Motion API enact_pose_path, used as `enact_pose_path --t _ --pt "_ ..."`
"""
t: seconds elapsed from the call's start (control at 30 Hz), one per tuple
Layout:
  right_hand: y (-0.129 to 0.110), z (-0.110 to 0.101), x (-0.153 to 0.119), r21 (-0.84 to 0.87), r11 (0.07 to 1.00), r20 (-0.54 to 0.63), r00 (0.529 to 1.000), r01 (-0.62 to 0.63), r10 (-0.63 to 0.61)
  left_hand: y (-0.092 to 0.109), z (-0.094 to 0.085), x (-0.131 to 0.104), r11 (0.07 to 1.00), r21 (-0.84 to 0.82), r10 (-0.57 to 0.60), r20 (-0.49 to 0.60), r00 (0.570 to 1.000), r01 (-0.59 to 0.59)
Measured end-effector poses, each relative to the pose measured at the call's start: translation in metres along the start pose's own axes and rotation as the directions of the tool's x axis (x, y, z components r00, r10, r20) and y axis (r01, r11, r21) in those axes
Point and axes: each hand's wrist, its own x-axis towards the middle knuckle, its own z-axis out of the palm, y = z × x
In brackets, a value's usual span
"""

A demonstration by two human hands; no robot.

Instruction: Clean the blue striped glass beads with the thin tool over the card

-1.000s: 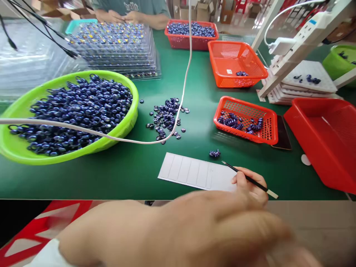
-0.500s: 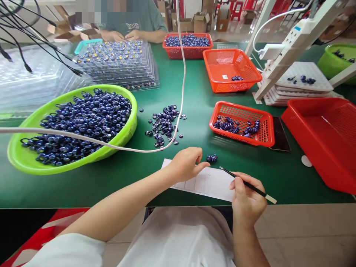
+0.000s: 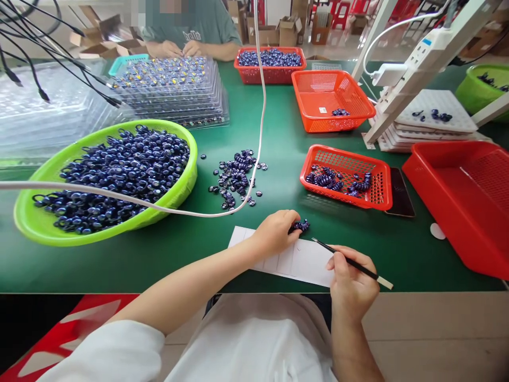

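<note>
My left hand (image 3: pixel 278 232) curls its thumb and fingers around the near-left end of a small row of shiny dark blue beadlike parts (image 3: pixel 303 225). That row lies on the green table just beyond a white paper sheet (image 3: pixel 314 260) with ruled lines. In my right hand (image 3: pixel 353 281) are slim black tweezers (image 3: pixel 363 269) with a pale end, gripped like a pen. Their tips point left toward the parts, apart from them. Farther back, a loose heap of similar blue parts (image 3: pixel 238 172) is scattered on the table.
A green basket (image 3: pixel 191 180) heaped with dark blue looped pieces stands left. On the right are a small red basket (image 3: pixel 345 199), an orange-red basket (image 3: pixel 334 124) and a red bin (image 3: pixel 449 212). A white cable (image 3: pixel 260 116) hangs across the front. A person (image 3: pixel 194 32) sits opposite.
My left hand has moved slightly right, and its fingers have closed around the end of the blue row. My right hand stays nearly still with the tweezers.
</note>
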Motion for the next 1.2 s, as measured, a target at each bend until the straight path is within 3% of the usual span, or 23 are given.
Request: enact_pose_path --t 0.2,0.4,0.53,0.63,0.73,0.83,1.0,1.2 --pt "-0.003 -0.001 0.003 -0.046 0.997 0.037 0.998 -0.056 0.058 -0.002 -0.002 -0.002 1.0 -0.025 0.001 0.029 1.0 0.0" --pt "-0.025 -0.004 0.009 -0.367 0.915 0.211 0.943 -0.168 0.258 -0.012 -0.006 -0.006 0.977 -0.06 0.205 -0.016 0.979 -0.206" --pt "-0.032 -0.002 0.013 -0.465 0.868 0.247 0.917 -0.171 0.313 -0.011 -0.013 -0.013 0.976 -0.019 0.215 -0.027 0.976 -0.216" --pt "-0.03 -0.002 0.016 -0.482 0.859 0.283 0.897 -0.172 0.338 0.0 -0.021 -0.026 0.967 0.048 0.247 0.029 0.968 -0.248" --pt "-0.026 -0.003 0.019 -0.472 0.861 0.299 0.884 -0.192 0.361 0.01 -0.028 -0.042 0.924 0.088 0.355 0.166 0.92 -0.372" --pt "-0.023 -0.004 0.021 -0.451 0.866 0.313 0.871 -0.216 0.38 0.009 -0.026 -0.054 0.894 0.13 0.392 0.233 0.89 -0.429" --pt "-0.021 -0.006 0.023 -0.447 0.879 0.352 0.869 -0.169 0.346 0.0 -0.015 -0.059 0.885 0.166 0.387 0.255 0.886 -0.434" --pt "-0.02 -0.005 0.022 -0.446 0.884 0.327 0.893 -0.142 0.309 0.0 -0.014 -0.059 0.873 0.186 0.401 0.253 0.881 -0.451"
